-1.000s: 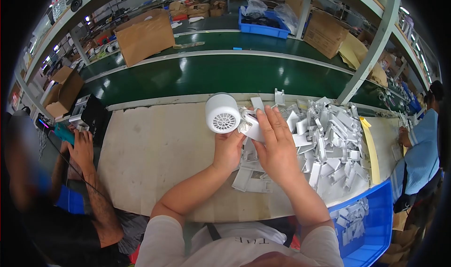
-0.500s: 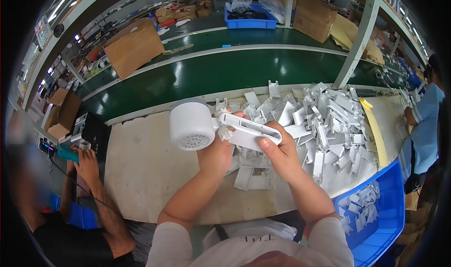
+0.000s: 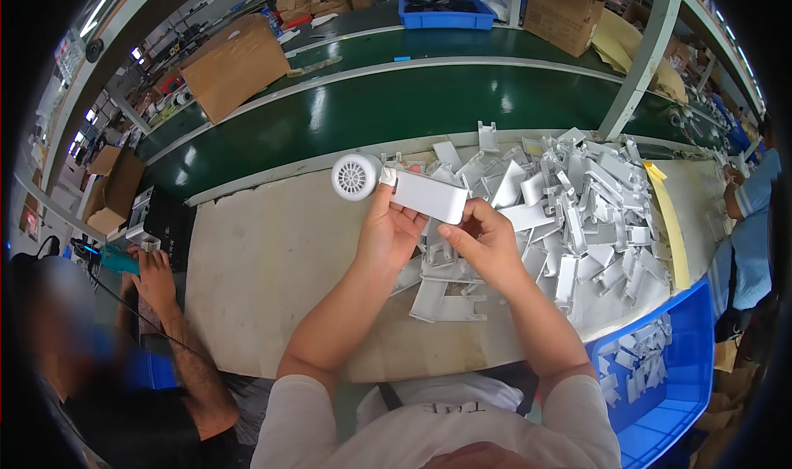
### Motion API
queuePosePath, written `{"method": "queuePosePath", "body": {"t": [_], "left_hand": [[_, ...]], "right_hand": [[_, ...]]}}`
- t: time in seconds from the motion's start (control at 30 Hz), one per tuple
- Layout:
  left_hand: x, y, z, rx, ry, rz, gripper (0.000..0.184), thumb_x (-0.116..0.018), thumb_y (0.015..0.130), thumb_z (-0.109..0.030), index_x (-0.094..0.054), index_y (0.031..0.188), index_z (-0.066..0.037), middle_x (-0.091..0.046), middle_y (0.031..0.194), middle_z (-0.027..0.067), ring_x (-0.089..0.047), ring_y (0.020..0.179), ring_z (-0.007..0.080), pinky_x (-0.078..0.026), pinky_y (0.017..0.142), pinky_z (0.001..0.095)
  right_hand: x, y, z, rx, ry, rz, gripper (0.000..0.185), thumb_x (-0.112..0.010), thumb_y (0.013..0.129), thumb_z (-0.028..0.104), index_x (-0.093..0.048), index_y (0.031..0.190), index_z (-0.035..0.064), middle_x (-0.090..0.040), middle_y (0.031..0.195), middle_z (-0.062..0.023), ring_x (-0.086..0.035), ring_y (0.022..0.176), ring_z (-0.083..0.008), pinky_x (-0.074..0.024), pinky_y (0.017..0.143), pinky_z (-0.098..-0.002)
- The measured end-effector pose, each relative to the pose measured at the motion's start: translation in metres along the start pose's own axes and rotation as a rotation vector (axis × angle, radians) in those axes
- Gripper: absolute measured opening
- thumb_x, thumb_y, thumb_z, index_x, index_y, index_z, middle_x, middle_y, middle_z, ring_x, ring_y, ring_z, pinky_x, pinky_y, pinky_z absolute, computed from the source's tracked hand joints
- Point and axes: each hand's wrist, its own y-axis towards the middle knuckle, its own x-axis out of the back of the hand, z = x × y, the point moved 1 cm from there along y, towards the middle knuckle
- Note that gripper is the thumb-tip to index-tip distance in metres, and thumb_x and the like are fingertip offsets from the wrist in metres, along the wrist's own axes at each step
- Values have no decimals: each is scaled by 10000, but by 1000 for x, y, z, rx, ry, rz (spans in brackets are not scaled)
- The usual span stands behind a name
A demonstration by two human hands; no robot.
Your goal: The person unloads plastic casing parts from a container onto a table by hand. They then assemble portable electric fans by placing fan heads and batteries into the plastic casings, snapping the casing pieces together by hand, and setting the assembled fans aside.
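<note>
Held up between both hands is a white folding hair dryer (image 3: 425, 195), its round slotted grille facing me at the left and its smooth handle pointing right. My left hand (image 3: 390, 231) grips it from below, close to the joint between head and handle, with some fingers hidden behind the handle. At the handle's free end my right hand (image 3: 487, 240) is closed, thumb and fingers pinching the lower corner. Loose white plastic handle covers (image 3: 569, 213) lie heaped on the worktable just beyond and right of my hands.
The beige worktable (image 3: 256, 279) borders a green conveyor (image 3: 396, 106). A blue bin (image 3: 689, 345) with white parts stands at the lower right. To the left, a co-worker's hand (image 3: 154, 281) holds a teal power screwdriver (image 3: 120, 260). Another person (image 3: 755, 213) stands far right.
The hair dryer has been turned over: its open, hollow handle side showed before, and now the smooth side and round grille face me. My right hand has shifted to the handle's end corner.
</note>
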Motion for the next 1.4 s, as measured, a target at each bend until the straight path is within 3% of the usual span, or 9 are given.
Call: {"method": "queuePosePath", "body": {"t": [0.17,0.23,0.43,0.53,0.7,0.97,1.13,1.27,1.4], "left_hand": [[9,8,3,13,88,43,332,-495,902,-312,-460,1173,-122,-519,1202,48,-507,1092,170,-444,922,347],[6,6,5,-4,105,43,331,-490,904,-320,-460,1175,-131,-514,1208,50,-505,1099,172,-454,918,350],[5,5,4,-10,85,135,345,-478,910,-325,-454,1190,-124,-502,1218,54,-501,1122,204,-484,902,417],[6,4,3,32,-3,207,346,-468,915,-323,-450,1199,-127,-497,1226,48,-510,1111,215,-501,881,420],[-4,-4,4,-19,2,116,343,-508,893,-334,-486,1163,-123,-499,1223,11,-445,1178,205,-379,1007,404],[-4,-6,7,-2,8,164,353,-459,910,-368,-465,1188,-151,-484,1246,9,-439,1185,213,-366,1009,408],[-1,-6,10,-3,43,213,352,-456,911,-375,-453,1188,-158,-478,1243,9,-438,1180,221,-379,991,426],[-4,-11,15,11,10,264,338,-407,934,-345,-455,1200,-142,-483,1225,14,-452,1152,215,-390,969,426],[-3,-11,16,12,-21,226,325,-399,938,-348,-464,1170,-129,-530,1141,9,-487,1092,202,-405,948,428]], "right_hand": [[6,-4,-5,20,-124,-52,183,-685,767,137,-568,803,2,-582,678,-36,-514,590,-67,-424,523,-225],[6,-5,-9,-5,-25,-74,132,-651,802,99,-546,827,23,-562,719,4,-494,618,-29,-402,537,-187],[10,-3,-10,-186,332,-79,58,-584,838,90,-567,829,35,-594,724,-12,-538,613,-61,-417,520,-201],[5,-5,-18,-125,451,-49,53,-585,838,90,-565,815,46,-589,704,-15,-528,592,-69,-405,504,-196],[-6,-7,-22,-200,512,-85,63,-597,831,82,-558,786,60,-574,674,-13,-502,566,-58,-383,484,-187],[-6,-8,-21,-83,500,-92,95,-610,840,112,-556,773,70,-504,614,14,-426,478,-39,-299,417,-191],[-6,-12,-1,-498,995,98,81,-630,824,123,-581,799,63,-484,578,19,-387,434,-37,-244,364,-195],[-6,-12,-4,-470,915,67,128,-635,818,146,-563,769,52,-515,626,0,-374,421,-32,-242,367,-188],[-13,-14,-9,-321,569,37,119,-614,801,103,-602,878,14,-562,694,-15,-485,544,-70,-371,468,-213]]}}
